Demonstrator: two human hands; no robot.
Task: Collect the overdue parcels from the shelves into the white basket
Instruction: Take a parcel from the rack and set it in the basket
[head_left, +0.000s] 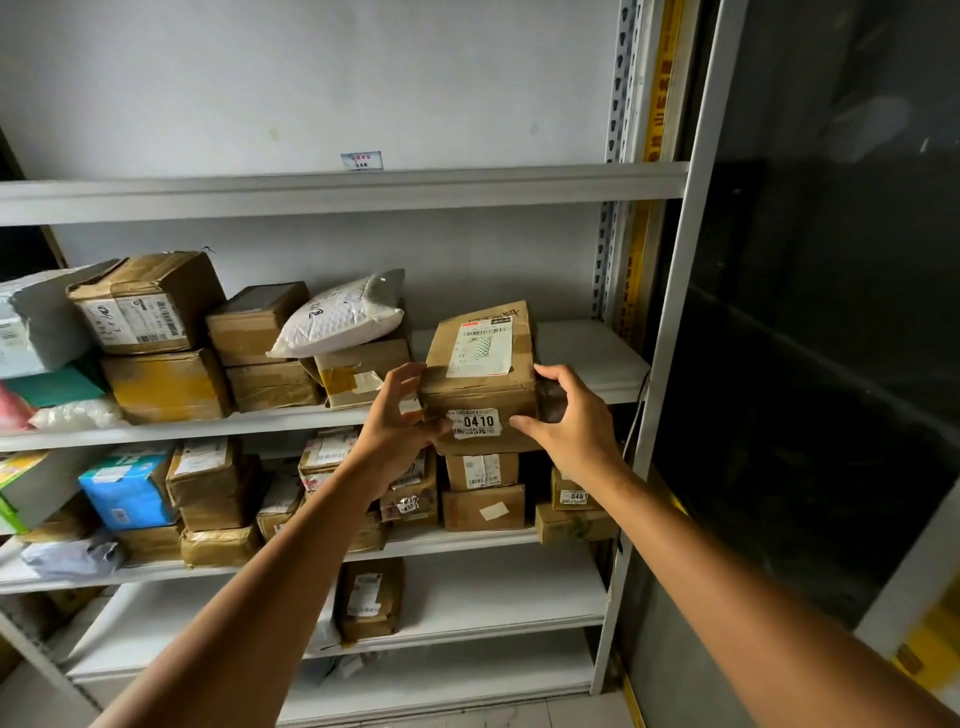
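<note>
Cardboard box (483, 384) with a 0410 sticker (474, 423) sits at the right end of the middle shelf (587, 353), its front hanging out past the shelf edge; whether its back rests on the board cannot be told. The left hand (400, 410) curls round the box's left front corner, and the right hand (571, 415) cups the right side with fingers spread wide and the thumb pressing the front face by the sticker. The box looks stiff and taped all over, so its skin is likely a bit slick, and its creased edges suggest the walls may give under a hard squeeze. Weight is unknown; a two-sided hold low on opposite walls, with fingers under the bottom edge, seems safest. The white basket is not in view.
</note>
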